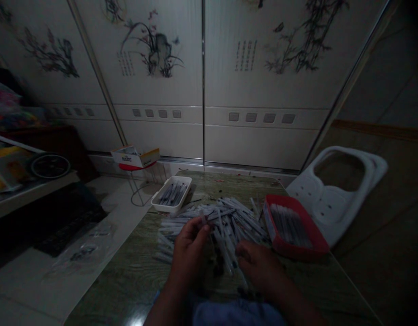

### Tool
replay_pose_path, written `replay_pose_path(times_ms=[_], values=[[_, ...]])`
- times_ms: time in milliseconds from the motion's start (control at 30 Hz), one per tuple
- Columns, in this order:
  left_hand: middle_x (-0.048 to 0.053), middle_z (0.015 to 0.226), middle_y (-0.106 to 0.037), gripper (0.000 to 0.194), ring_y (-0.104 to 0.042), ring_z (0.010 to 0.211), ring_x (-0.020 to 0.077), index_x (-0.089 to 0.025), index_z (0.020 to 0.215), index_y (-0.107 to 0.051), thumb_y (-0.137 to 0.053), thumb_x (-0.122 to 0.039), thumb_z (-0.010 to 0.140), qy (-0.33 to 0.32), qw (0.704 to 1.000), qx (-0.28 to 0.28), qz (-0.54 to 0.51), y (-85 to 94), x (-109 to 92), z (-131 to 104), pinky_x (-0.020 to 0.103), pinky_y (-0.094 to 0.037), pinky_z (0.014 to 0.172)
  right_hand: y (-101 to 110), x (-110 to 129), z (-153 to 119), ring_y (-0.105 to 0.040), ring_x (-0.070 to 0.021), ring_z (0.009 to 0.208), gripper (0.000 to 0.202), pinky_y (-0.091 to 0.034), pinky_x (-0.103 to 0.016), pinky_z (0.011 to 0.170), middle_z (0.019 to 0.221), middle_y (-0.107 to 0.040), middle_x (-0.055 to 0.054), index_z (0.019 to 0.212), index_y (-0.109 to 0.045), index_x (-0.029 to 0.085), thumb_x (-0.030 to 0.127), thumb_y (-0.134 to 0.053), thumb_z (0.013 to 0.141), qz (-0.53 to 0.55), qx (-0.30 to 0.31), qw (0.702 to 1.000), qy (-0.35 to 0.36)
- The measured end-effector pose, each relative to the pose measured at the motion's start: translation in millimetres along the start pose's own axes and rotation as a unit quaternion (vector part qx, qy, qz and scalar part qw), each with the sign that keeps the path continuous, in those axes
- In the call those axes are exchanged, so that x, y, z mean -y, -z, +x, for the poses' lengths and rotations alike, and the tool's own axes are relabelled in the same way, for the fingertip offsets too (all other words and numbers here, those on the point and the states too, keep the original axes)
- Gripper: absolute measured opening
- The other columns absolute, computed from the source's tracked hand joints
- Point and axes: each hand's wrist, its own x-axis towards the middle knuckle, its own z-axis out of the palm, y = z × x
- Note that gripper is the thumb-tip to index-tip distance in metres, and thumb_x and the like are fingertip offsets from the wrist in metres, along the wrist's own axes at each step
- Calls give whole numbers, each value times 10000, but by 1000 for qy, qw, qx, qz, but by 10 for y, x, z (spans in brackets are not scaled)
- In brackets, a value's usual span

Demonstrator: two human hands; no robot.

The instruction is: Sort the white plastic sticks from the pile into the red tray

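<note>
My left hand (191, 242) is closed in a pinch around a slim translucent piece that looks like a pen barrel (202, 218), its upper end sticking up past the fingertips. To the right, my right hand (258, 265) has its fingers curled together low over the table; whether anything is in them is too dark to make out. Beneath and beyond both hands spreads a loose pile of pale pens (241, 219), several with dark ends, lying in many directions.
A white tray (177, 208) with dark slim pieces stands behind the pile on the left. On the right, a red bin (317, 226) holds pens in rows. A white plastic chair (331, 203) touches the wood-patterned table's (127, 276) right side. Farther back, an open box (127, 158) rests on a red stool.
</note>
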Motion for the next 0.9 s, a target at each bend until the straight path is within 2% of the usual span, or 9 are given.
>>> replay_pose_path(times_ms=[233,433,567,700,800,900], values=[[56,964,-762,327,-669,853,177,-187,1042,-704,-755,-393,792,36,998,-39,-20,9,-39,23,245,-469,714,-24,95,-82,-630,-182,812,184,-281,-264,636,869,-709,-8,884,-643,248,137,-555,768,-63,28,997,25],[53,940,-766,329,-666,799,169,-188,1040,-708,-763,-388,785,63,997,-21,-38,-24,-59,2,237,-463,678,-53,94,-93,-636,-191,837,156,-308,-273,667,888,-714,-24,886,-664,242,158,-563,804,-56,14,998,24],[59,935,-763,338,-671,826,183,-185,1048,-716,-765,-389,784,79,995,0,-55,-33,-53,0,251,-478,710,-26,84,-51,-626,-189,815,142,-345,-276,681,847,-695,-27,832,-661,214,223,-526,876,12,4,999,46],[60,906,-750,329,-662,824,183,-176,1054,-727,-760,-380,798,104,990,69,-61,-27,2,-25,268,-486,751,79,126,0,-603,-187,751,231,-395,-275,660,784,-669,-19,865,-683,194,357,-526,909,173,-41,984,12],[69,917,-747,315,-649,781,172,-172,1063,-737,-734,-385,831,128,979,152,-40,-37,51,-62,278,-484,753,182,150,6,-565,-165,665,325,-402,-262,597,762,-653,-9,968,-704,189,471,-564,889,314,-87,944,-42],[82,939,-750,303,-648,802,183,-164,1056,-756,-716,-382,849,131,963,234,-14,-63,68,-101,283,-480,763,259,144,-5,-521,-139,584,411,-364,-243,524,731,-645,-7,1028,-709,178,535,-632,839,411,-113,902,-67]])
